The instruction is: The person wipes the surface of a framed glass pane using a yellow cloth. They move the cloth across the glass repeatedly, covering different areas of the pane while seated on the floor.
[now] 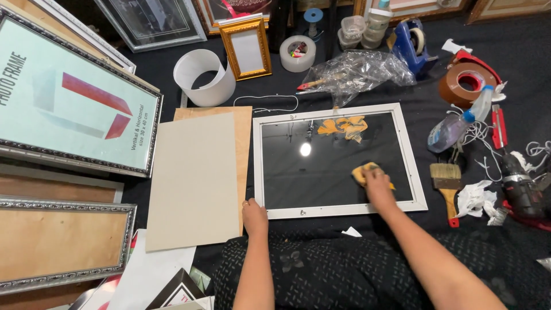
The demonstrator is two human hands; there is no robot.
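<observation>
A white picture frame with dark reflective glass lies flat on the black cloth in front of me. My right hand presses a yellow cloth onto the glass near the frame's lower right part. My left hand rests on the frame's lower left corner, fingers curled against its edge. A yellow shape and a bright lamp spot are reflected in the glass.
A grey board on a brown board lies left of the frame. Silver framed pictures sit at far left. A spray bottle, brush, brown tape dispenser, drill and crumpled tissue are at right. A plastic bag lies behind.
</observation>
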